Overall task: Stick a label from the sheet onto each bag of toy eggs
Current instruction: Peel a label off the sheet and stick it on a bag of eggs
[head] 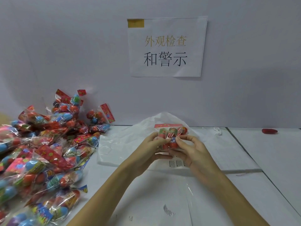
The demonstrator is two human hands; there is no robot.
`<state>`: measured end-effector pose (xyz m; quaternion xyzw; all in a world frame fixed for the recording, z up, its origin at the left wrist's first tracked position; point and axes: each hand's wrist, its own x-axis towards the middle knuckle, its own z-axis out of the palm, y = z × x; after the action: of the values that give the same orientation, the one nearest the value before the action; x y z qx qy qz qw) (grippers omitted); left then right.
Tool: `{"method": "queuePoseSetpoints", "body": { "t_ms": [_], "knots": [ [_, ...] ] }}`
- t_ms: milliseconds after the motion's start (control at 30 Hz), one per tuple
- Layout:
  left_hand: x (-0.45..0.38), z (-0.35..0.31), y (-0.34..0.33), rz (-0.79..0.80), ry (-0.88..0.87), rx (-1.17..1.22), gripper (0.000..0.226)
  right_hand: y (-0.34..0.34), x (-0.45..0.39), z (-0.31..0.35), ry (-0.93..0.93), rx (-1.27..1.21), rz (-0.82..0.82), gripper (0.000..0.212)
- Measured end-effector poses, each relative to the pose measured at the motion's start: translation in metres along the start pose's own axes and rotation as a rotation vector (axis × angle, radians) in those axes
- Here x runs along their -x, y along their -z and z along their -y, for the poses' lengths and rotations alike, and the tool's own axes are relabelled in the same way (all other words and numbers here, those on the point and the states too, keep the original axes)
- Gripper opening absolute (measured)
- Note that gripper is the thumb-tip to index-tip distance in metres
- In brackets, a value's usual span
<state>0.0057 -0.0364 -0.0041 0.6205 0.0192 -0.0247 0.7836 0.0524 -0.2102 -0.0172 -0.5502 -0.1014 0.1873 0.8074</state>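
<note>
A clear bag of red toy eggs (171,132) with a pink header card is held up above the table centre. My left hand (151,148) grips its left side and underside. My right hand (189,150) pinches the bag's front near the lower eggs with thumb and forefinger. Below my hands lies the label sheet (178,164), showing small printed warning labels; my hands hide most of it. A large heap of bagged eggs (42,154) covers the table's left side.
White plastic bags (120,144) lie spread under and behind my hands. Clear film (162,201) covers the near table. A small red object (269,131) sits far right by the wall. A paper sign (166,48) is taped to the wall.
</note>
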Motion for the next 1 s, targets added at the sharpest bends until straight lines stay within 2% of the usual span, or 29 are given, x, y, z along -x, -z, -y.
{"method": "queuePoseSetpoints", "body": {
  "t_ms": [100,167,267,300,367,433,467,500,567,633,667,733,800,900,1000],
  "knots": [
    [-0.001,-0.001,0.002,-0.016,-0.072,-0.066,0.044,-0.001,0.001,0.003,0.034,0.011,0.066,0.029],
    [-0.002,-0.002,0.003,-0.122,-0.145,-0.092,0.044,0.0,0.001,0.005,0.125,0.089,0.062,0.02],
    [-0.004,0.0,0.007,-0.345,-0.23,-0.114,0.035,0.011,-0.001,0.005,0.362,0.601,-0.094,0.021],
    [-0.006,0.001,0.009,-0.411,-0.252,-0.15,0.04,0.015,-0.001,0.005,0.41,0.778,-0.104,0.026],
    [-0.009,0.007,0.014,-0.509,-0.301,-0.276,0.068,0.02,-0.001,0.001,0.394,1.051,-0.021,0.043],
    [-0.013,0.012,0.017,-0.548,-0.424,-0.461,0.096,0.022,-0.001,-0.005,0.342,1.278,0.079,0.059],
    [-0.014,0.014,0.019,-0.555,-0.516,-0.594,0.099,0.023,-0.002,-0.009,0.326,1.341,0.106,0.062],
    [-0.014,0.015,0.02,-0.556,-0.612,-0.755,0.094,0.023,-0.003,-0.011,0.322,1.364,0.118,0.063],
    [-0.014,0.019,0.022,-0.526,-0.777,-1.068,0.063,0.022,-0.006,-0.014,0.344,1.345,0.109,0.057],
    [-0.013,0.027,0.024,-0.386,-0.796,-1.2,0.032,0.021,-0.007,-0.015,0.399,1.316,0.094,0.043],
    [-0.012,0.03,0.026,-0.315,-0.755,-1.214,0.026,0.02,-0.008,-0.015,0.432,1.291,0.08,0.035],
    [-0.011,0.033,0.028,-0.202,-0.691,-1.207,0.022,0.02,-0.009,-0.014,0.476,1.191,0.038,0.026],
    [-0.009,0.035,0.03,-0.117,-0.657,-1.179,0.029,0.02,-0.01,-0.012,0.484,1.059,-0.007,0.024],
    [-0.009,0.035,0.031,-0.057,-0.619,-1.164,0.048,0.02,-0.011,-0.012,0.455,0.93,-0.038,0.025],
    [-0.009,0.034,0.031,-0.01,-0.561,-1.155,0.053,0.021,-0.013,-0.013,0.431,0.882,-0.045,0.025]
  ]
}}
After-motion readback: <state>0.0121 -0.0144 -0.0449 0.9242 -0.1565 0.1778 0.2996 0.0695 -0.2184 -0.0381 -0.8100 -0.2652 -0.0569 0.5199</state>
